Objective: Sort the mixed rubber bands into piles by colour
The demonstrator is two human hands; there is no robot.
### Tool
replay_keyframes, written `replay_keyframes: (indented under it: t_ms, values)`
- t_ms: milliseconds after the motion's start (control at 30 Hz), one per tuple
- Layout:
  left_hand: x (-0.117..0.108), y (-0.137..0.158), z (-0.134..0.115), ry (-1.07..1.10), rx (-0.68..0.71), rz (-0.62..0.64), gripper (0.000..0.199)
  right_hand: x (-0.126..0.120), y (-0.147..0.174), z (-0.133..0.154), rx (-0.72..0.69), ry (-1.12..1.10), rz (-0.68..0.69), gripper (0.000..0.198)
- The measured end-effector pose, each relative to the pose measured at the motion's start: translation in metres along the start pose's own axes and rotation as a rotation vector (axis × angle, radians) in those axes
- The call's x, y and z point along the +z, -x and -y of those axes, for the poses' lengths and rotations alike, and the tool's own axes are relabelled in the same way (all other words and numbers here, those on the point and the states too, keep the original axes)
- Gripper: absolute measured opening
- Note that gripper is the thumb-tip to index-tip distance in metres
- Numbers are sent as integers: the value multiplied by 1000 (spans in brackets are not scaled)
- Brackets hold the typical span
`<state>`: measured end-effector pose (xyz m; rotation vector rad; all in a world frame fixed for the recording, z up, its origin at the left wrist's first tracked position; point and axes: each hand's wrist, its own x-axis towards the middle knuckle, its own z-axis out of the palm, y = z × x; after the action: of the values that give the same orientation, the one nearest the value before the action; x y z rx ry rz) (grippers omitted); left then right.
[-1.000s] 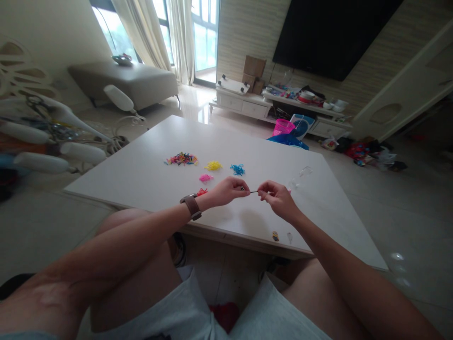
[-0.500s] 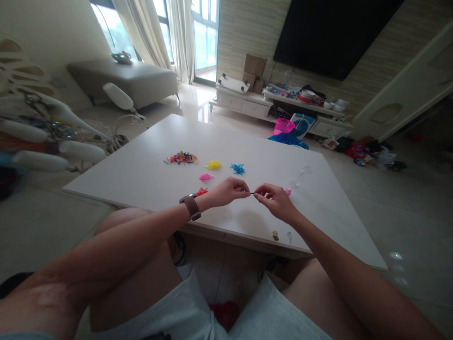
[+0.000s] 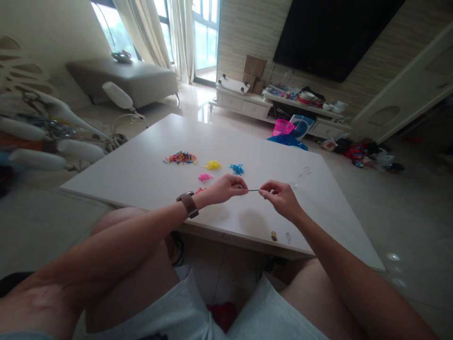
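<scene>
Between my two hands a thin black rubber band [image 3: 253, 190] is drawn out in a straight line above the white table [image 3: 134, 174]. My left hand [image 3: 230, 186], with a brown-strapped watch at the wrist, pinches one end. The fingertips of my right hand [image 3: 278, 196] grip the other end. Close to my left hand lie a blue pile of bands [image 3: 237, 169], a yellow pile [image 3: 212, 165] and a pink pile [image 3: 205, 177]. A red pile [image 3: 200, 191] is partly covered by my left wrist. Something small and dark shows at the left fingers, too small to name.
A mixed-colour pile [image 3: 181, 157] lies farther left. Near the front edge are a small yellow-and-dark figure [image 3: 273, 235] and a small clear piece [image 3: 288, 237]. A clear plastic item [image 3: 305, 171] rests at right. Chairs stand left; a pink basket [image 3: 283, 127] is beyond the table.
My hands have moved apart, the right one to the right, and the black band between them is stretched longer. The pink item behind my right hand is now hidden.
</scene>
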<state>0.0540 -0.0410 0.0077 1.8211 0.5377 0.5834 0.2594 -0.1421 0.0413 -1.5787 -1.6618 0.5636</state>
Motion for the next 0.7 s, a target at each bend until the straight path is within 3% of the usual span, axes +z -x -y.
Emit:
replay_keyframes:
  t_ms: [200, 467, 700]
  values:
    - [8, -2, 6, 86, -64, 12, 23, 3, 1, -8, -20, 27, 42, 20]
    - [-5, -6, 11, 802, -610, -276, 11, 14, -13, -50, 5, 178, 103, 15]
    - [-2, -5, 14, 1039, -667, -249, 15, 48, -36, -87, 31, 313, 94, 16]
